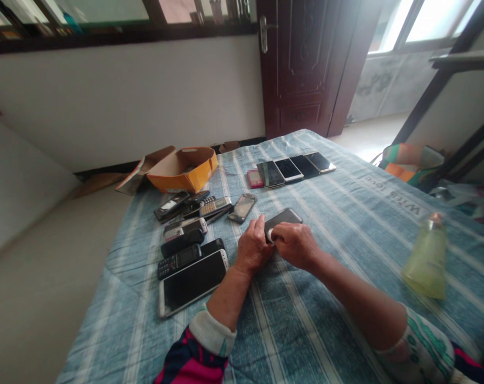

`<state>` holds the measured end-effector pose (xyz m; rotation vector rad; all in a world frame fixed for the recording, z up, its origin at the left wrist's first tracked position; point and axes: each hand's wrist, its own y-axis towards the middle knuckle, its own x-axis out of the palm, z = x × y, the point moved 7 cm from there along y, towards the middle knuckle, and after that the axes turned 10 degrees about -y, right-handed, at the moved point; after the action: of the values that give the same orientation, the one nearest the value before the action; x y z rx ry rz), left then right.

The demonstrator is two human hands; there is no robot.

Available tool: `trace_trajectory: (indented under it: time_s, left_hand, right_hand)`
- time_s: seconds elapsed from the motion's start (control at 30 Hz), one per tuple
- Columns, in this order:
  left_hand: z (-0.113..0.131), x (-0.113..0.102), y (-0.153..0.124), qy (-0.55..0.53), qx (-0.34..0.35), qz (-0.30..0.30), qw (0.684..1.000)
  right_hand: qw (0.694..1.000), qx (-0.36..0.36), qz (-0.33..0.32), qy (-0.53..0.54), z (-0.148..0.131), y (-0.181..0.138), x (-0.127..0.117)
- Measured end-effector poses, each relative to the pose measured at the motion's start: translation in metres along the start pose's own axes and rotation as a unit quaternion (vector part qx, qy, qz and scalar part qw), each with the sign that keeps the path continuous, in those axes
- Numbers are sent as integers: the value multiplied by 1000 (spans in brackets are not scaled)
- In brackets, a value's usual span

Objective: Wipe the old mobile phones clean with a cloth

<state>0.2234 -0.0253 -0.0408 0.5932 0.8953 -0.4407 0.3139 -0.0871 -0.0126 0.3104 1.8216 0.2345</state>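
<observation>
A dark smartphone (285, 217) lies on the striped bed cover, partly hidden by both hands. My left hand (253, 249) is closed on its near left edge. My right hand (296, 244) has its fingers curled round a small white wad (270, 235), which looks like tissue or cloth, and presses it against the phone. Close to the left hand lies a touchscreen phone with a grey screen (242, 207). Left of my left forearm is a large white phone with a black screen (194, 282). A black keypad phone (179, 260) lies just beyond it.
Several old phones (186, 228) are heaped on the left. Behind them stands an open orange box (183, 169). Smartphones (289, 169) form a row at the far side, beside a small pink-edged object (255, 178). A yellowish bottle (426, 258) is at right on the striped cover (346, 224).
</observation>
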Motion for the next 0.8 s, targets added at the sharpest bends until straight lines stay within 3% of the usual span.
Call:
trace_trajectory:
  time_s: [0.23, 0.47, 0.63, 0.8]
  left_hand:
    - [-2, 2, 0, -1, 6, 14, 1000]
    - [-8, 2, -2, -46, 17, 0, 999]
    - [-8, -5, -10, -121, 64, -16, 990]
    - [-12, -6, -12, -136, 49, -13, 989]
  right_hand:
    - [997, 4, 71, 36, 12, 6, 6]
    - [999, -37, 27, 26, 6, 8, 14]
    - [999, -33, 10, 6, 1, 7, 11]
    - [999, -33, -4, -27, -4, 3, 11]
